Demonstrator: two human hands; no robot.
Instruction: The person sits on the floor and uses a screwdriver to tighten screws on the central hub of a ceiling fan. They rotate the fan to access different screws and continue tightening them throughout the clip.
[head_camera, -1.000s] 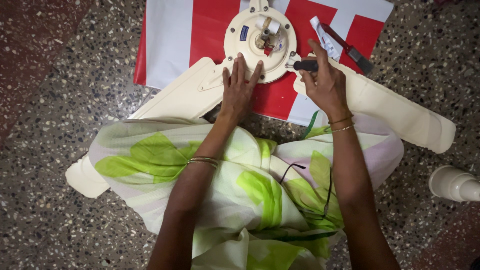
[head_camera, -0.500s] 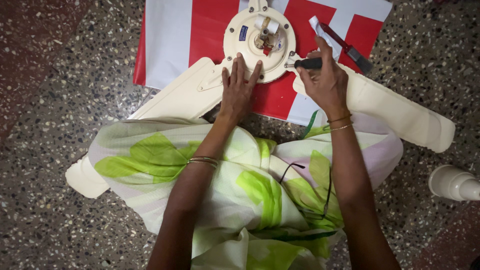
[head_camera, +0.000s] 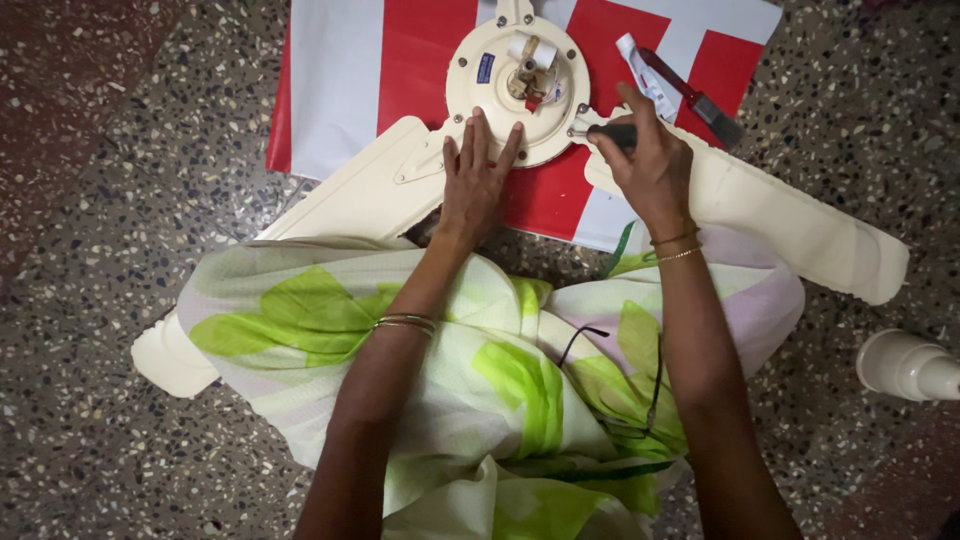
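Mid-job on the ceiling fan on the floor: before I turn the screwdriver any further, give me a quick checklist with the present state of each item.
1. Left hand bracing the fan: ok, it lies flat on the rim of the round motor housing.
2. Right hand gripping the tool: ok, it is closed around the dark handle of the screwdriver.
3. Tip seated in a screw: cannot tell, the tip at the housing edge is too small to make out.
4. Fan resting on the red and white sheet: ok.
5. Brush and small tube clear of the hands: ok, both lie beyond the right hand.
6. Blade under the right wrist: ok, lying flat.
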